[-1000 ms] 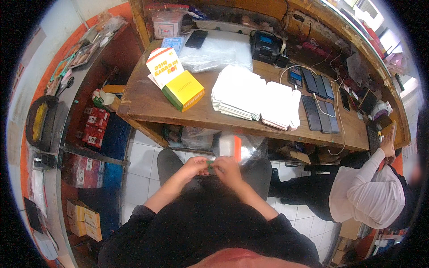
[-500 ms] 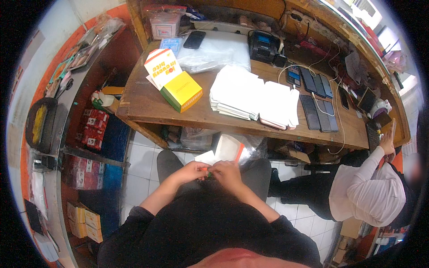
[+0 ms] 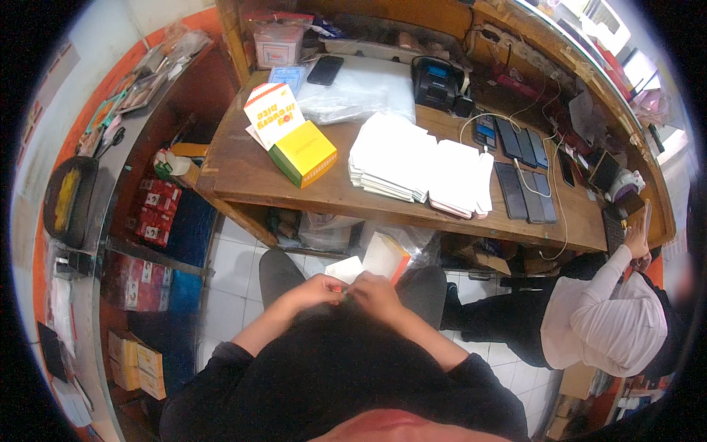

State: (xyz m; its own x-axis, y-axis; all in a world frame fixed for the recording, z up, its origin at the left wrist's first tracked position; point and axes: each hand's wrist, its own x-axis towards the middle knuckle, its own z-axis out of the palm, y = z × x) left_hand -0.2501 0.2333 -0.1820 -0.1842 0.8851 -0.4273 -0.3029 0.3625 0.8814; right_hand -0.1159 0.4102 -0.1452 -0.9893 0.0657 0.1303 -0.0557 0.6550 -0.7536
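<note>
Down at the lap, left hand point(image 3: 322, 290) and right hand point(image 3: 375, 296) are together, fingertips nearly meeting, closed on the near edge of a carton point(image 3: 384, 258) — the fingers hide exactly where they grip. The carton is right there between the knees point(image 3: 281, 269), pale inside facing up, a white flap out to the left and an orange wall on the right. Holding it so low and close probably lets both hands pinch one spot while the lap steadies the arms.

Off to the right, a co-worker point(image 3: 604, 317) keeps to the far end of the bench point(image 3: 221, 177), clear of this work.

Up on the bench, a yellow box point(image 3: 312, 153) sits near the left corner, tall flap up. Right of it, two white stacks point(image 3: 390, 155) lie side by side, squared loosely, perhaps to stay within easy reach. Further right, phones point(image 3: 509, 190) lie in rows, a cable point(image 3: 563, 214) among them — presumably for charging. Farthest back, a printer point(image 3: 434, 81) stands by plastic sleeves point(image 3: 375, 77), seemingly tucked away to free the front.
</note>
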